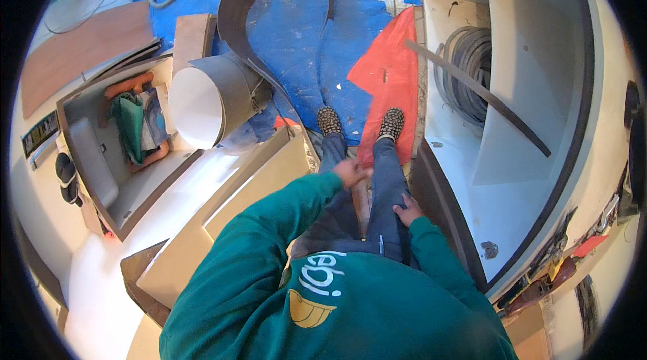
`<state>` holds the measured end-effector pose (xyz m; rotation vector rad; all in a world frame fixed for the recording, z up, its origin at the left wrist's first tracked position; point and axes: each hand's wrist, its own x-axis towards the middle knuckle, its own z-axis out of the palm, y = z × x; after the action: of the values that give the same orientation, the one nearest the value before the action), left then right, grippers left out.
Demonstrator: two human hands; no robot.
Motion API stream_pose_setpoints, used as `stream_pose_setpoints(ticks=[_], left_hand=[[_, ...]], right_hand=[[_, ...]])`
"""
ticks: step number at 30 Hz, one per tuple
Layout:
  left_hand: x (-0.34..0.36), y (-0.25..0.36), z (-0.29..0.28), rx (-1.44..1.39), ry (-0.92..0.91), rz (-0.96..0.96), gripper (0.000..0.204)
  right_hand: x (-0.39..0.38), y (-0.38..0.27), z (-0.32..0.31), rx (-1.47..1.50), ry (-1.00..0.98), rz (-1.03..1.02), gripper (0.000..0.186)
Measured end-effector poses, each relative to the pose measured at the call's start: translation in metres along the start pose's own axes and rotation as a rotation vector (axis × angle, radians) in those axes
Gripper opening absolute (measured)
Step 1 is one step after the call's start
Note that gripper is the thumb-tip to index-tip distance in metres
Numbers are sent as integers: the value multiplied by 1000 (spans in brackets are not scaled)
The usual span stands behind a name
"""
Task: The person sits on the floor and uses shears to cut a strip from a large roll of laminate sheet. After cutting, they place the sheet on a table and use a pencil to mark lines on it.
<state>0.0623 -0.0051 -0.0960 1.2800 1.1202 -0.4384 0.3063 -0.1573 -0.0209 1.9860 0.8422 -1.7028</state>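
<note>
A deep-green, long-sleeved sweatshirt [404,299] clothes the worker, its left sleeve [269,215] and right sleeve [441,245] reaching the wrists of a bare left hand [352,172] and right hand [408,211]. Nearer the body than the hands, white lettering [320,274] sits above a rounded golden-yellow emblem [310,309] with darker lines. Slate-blue trousers [386,171] extend past both hands to slip-on-style shoes [392,123] in a dark-and-pale speckled pattern.
</note>
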Motion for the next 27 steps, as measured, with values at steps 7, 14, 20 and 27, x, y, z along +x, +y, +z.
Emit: stream_pose_setpoints(ticks=[7,14,20,27], left_hand=[[-107,-58,27,333,-56,-145,70],[-110,-43,30,330,-19,-205,64],[-118,-38,26,263,-11,-205,65],[-118,-49,33,245,20,-207,61]], right_hand=[[32,19,-9,273,113,7,71],[41,20,-32,369,185,-2,55],[82,47,-46,474,386,-54,43],[101,-20,-161,1060,554,-143,35]])
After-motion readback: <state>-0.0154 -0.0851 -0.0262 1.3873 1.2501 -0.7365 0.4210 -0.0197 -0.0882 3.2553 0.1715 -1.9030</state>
